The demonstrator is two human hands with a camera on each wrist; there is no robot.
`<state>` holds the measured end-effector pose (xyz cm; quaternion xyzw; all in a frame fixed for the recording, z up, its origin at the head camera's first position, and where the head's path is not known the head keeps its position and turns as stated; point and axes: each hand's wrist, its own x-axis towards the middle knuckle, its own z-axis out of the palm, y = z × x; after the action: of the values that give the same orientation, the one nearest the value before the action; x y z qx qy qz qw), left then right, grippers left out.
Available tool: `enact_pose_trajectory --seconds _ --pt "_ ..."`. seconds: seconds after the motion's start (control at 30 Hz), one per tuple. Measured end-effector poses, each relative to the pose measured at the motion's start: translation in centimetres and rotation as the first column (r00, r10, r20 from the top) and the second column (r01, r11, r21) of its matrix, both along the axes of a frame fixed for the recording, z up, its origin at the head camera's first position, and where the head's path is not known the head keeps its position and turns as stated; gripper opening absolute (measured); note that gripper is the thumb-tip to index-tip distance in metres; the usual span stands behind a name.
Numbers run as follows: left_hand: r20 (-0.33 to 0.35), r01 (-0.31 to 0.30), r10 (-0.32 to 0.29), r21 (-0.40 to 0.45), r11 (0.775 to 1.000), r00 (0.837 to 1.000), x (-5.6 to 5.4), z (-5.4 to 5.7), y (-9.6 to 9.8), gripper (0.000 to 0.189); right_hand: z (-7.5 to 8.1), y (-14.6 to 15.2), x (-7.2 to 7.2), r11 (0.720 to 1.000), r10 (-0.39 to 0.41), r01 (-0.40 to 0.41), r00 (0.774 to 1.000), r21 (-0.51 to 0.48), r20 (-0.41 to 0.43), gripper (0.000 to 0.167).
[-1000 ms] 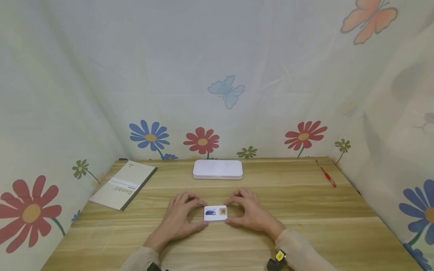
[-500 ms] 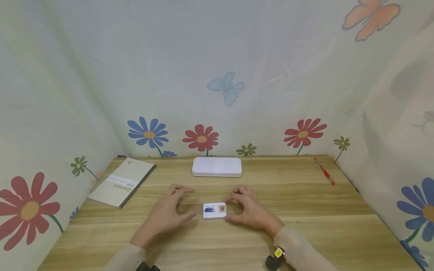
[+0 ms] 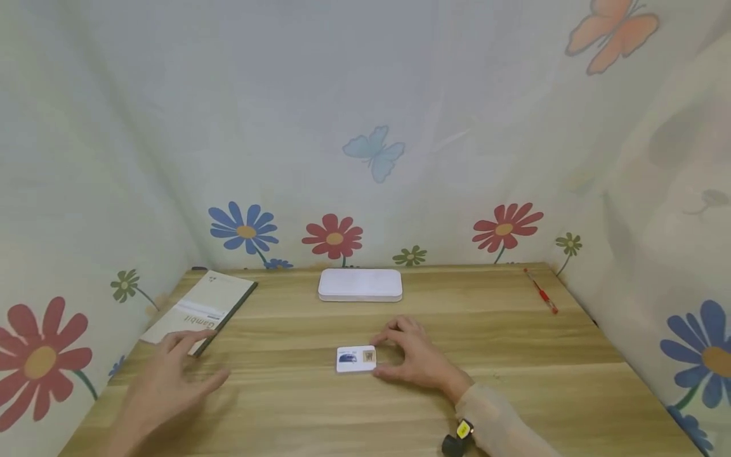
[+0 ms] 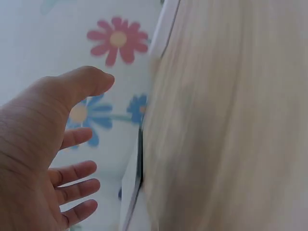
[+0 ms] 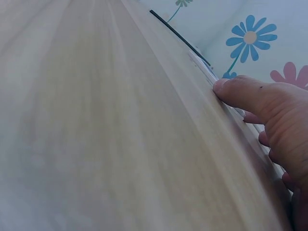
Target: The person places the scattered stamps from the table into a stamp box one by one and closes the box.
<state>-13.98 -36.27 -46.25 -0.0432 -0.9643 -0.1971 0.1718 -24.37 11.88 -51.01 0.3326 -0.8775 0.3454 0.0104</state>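
A small white card (image 3: 355, 360) with rounded corners lies on the wooden table; a dark blue picture and a brown square are printed on it. My right hand (image 3: 419, 358) holds its right end, thumb at the near corner and forefinger at the far one. In the right wrist view, the thumb (image 5: 240, 94) of that hand is low over the tabletop. My left hand (image 3: 165, 387) is in the air at the left, empty, its fingertips overlapping the near corner of a notebook (image 3: 200, 309) in the head view. The left wrist view shows its fingers spread and loosely bent.
At the table's back edge lies a flat white case (image 3: 360, 285). A red pen (image 3: 540, 291) lies at the back right. Flower-printed curtain (image 3: 285, 158) encloses the table (image 3: 491, 406) at the back and both sides.
My left hand has let go of the card's left end and moved left to the notebook. My right hand has stayed at the card's right end.
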Motion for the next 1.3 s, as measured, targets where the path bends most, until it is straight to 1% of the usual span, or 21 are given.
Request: enact_pose_trajectory --seconds 0.07,0.1,0.2,0.23,0.37,0.47,0.53,0.57,0.63,0.7,0.77,0.8,0.93,1.0,1.07,1.13,1.2,1.3 --pt "0.056 -0.058 0.06 -0.033 0.998 0.997 1.1 -0.3 -2.4 0.089 0.0 -0.2 0.2 1.0 -0.001 0.002 1.0 -0.006 0.016 0.046" --pt "0.096 -0.082 0.087 -0.051 0.995 0.992 1.6 -0.4 -3.5 0.093 0.0 -0.2 0.3 1.0 -0.003 0.004 1.0 -0.009 0.021 0.046" --pt "0.171 -0.126 0.142 -0.101 0.987 0.975 2.7 -0.9 -6.4 0.105 0.1 -0.3 0.4 1.0 -0.005 0.005 1.0 -0.014 0.028 0.046" --pt "0.181 -0.133 0.152 -0.111 0.985 0.972 3.0 -1.2 -7.1 0.108 0.2 -0.3 0.4 1.0 -0.004 0.005 1.0 -0.013 0.027 0.046" --pt "0.238 -0.141 0.169 -0.131 0.981 0.956 4.0 -2.4 -8.9 0.114 0.2 -0.3 0.3 1.0 0.003 -0.003 1.0 -0.014 0.027 0.046" --pt "0.288 -0.147 0.18 -0.132 0.98 0.941 4.4 -3.1 -9.7 0.116 0.2 -0.4 0.3 1.0 0.008 -0.007 1.0 -0.017 0.027 0.047" --pt "0.306 -0.151 0.182 -0.124 0.981 0.934 4.6 -3.3 -10.0 0.117 0.2 -0.5 0.3 1.0 0.011 -0.01 1.0 -0.019 0.021 0.046" --pt "0.306 -0.15 0.178 -0.116 0.982 0.935 4.7 -3.4 -10.1 0.116 0.2 -0.5 0.3 1.0 0.013 -0.012 1.0 -0.022 0.018 0.047" --pt "0.287 -0.137 0.155 -0.083 0.987 0.945 4.8 -3.3 -10.1 0.112 0.2 -0.5 0.3 1.0 0.017 -0.017 1.0 -0.024 0.007 0.047" --pt "0.25 -0.121 0.131 -0.055 0.991 0.959 4.8 -3.3 -9.9 0.108 0.1 -0.3 0.3 1.0 0.018 -0.018 1.0 -0.021 -0.003 0.047" --pt "0.218 -0.096 0.099 -0.022 0.995 0.971 4.4 -3.1 -9.3 0.103 0.0 0.0 0.3 1.0 0.004 -0.004 1.0 -0.018 -0.015 0.047" --pt "0.2 -0.095 0.094 -0.006 0.995 0.975 4.8 -3.1 -9.2 0.101 0.0 -0.1 0.3 1.0 0.005 -0.006 1.0 -0.016 -0.02 0.047" --pt "0.14 -0.055 0.051 0.021 0.998 0.989 3.8 -2.7 -7.8 0.098 -0.1 0.6 0.3 1.0 -0.022 0.021 0.999 -0.021 -0.043 0.047" --pt "0.102 -0.038 0.037 0.005 0.999 0.994 3.7 -2.6 -7.3 0.096 -0.1 0.7 0.2 1.0 -0.018 0.017 0.999 -0.021 -0.052 0.047" --pt "0.089 -0.027 0.03 -0.03 0.999 0.996 3.7 -2.3 -6.9 0.094 -0.2 0.6 0.1 1.0 -0.007 0.006 0.998 -0.017 -0.058 0.048" --pt "0.101 -0.025 0.032 -0.069 0.997 0.994 3.8 -2.0 -6.5 0.09 -0.1 0.4 0.1 1.0 0.0 -0.001 0.998 -0.014 -0.057 0.048" --pt "0.119 -0.032 0.046 -0.113 0.993 0.992 3.9 -1.6 -6.0 0.087 -0.2 0.2 0.1 1.0 0.007 -0.008 0.998 -0.015 -0.055 0.048" --pt "0.118 -0.027 0.04 -0.112 0.993 0.992 4.2 -1.1 -5.0 0.081 -0.1 -0.3 0.2 1.0 0.021 -0.021 0.998 -0.006 -0.06 0.049"
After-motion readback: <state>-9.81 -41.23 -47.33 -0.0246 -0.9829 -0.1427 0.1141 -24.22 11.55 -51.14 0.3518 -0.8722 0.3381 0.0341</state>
